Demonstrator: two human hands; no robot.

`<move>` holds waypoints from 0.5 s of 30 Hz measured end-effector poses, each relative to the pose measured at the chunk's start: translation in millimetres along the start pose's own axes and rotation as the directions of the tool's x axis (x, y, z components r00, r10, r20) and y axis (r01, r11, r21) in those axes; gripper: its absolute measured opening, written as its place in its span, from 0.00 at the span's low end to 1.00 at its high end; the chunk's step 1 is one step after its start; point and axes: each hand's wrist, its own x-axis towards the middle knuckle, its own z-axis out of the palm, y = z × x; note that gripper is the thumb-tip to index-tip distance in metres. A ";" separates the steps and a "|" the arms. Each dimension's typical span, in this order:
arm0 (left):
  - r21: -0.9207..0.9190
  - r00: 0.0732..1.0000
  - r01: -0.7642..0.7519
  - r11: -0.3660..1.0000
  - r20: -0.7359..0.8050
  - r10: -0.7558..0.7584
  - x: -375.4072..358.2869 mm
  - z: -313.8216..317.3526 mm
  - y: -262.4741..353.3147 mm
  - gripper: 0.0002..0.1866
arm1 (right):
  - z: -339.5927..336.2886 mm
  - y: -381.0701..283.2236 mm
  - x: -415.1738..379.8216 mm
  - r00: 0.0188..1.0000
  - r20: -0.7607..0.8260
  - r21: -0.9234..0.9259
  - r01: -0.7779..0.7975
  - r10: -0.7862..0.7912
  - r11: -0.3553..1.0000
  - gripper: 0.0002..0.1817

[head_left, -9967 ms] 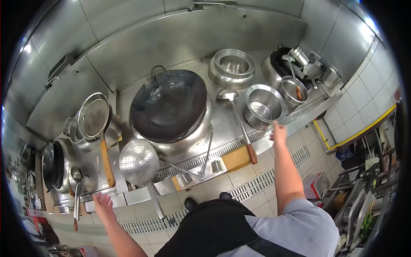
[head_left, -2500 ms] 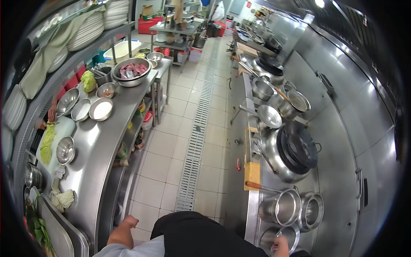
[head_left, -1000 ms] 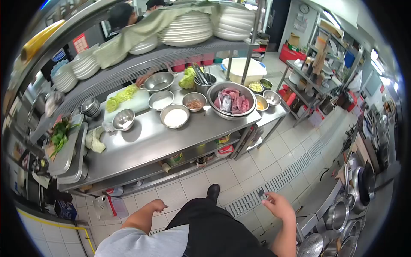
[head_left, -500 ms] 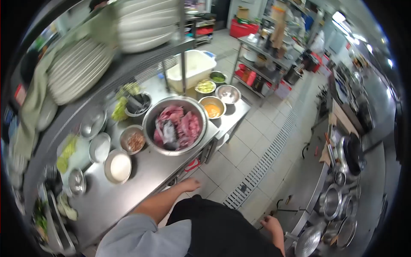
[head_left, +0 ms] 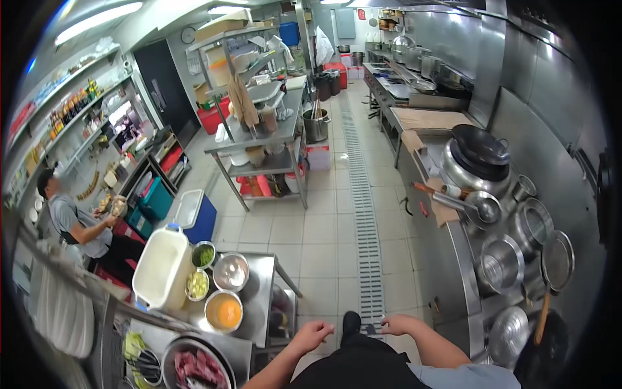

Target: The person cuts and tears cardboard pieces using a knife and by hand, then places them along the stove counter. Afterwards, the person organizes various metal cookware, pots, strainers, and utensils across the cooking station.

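My left hand [head_left: 314,336] hangs loosely curled in front of my body, with nothing seen in it and its fingers slightly apart. It is nearest the corner of a steel table [head_left: 261,298]. On that table stand a bowl of beaten egg [head_left: 228,314], a bowl of chopped pale-green vegetable [head_left: 197,285], a bowl of chopped greens [head_left: 203,255] and a shiny metal bowl [head_left: 230,271]. Raw meat [head_left: 197,368] fills a large basin at the bottom edge. My right hand [head_left: 396,324] hangs over the floor beside the steel cooking counter, loosely bent and holding nothing visible.
A tiled aisle with a drain grate [head_left: 364,240] runs ahead. Woks [head_left: 479,146], a ladle [head_left: 484,209] and strainers [head_left: 505,262] crowd the right counter. A steel shelf unit [head_left: 259,152], a blue cooler [head_left: 196,217] and a white tub [head_left: 162,266] stand left. Another person [head_left: 78,223] works far left.
My view has swung from the prep table toward the aisle. Both hands now show in front of me, the table has shifted to lower left, and another person has come into view.
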 end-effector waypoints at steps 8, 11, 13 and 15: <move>-0.474 0.875 -0.032 0.880 -0.439 -0.204 74.2 -113.0 32.5 0.24 | -251.2 -63.2 141.0 0.952 -0.083 -0.196 0.274 -0.294 0.942 0.32; -0.528 0.826 -0.084 0.845 -0.511 -0.237 98.6 -136.0 37.9 0.23 | -328.6 -87.6 167.3 0.855 -0.223 -0.314 0.392 -0.468 0.865 0.31; -0.567 0.801 -0.092 0.818 -0.530 -0.277 121.3 -148.2 38.4 0.20 | -386.5 -107.4 168.5 0.861 -0.204 -0.234 0.419 -0.466 0.877 0.30; -0.585 0.809 -0.067 0.808 -0.506 -0.299 155.4 -157.7 31.9 0.18 | -442.2 -113.1 176.8 0.862 -0.174 -0.181 0.447 -0.476 0.876 0.30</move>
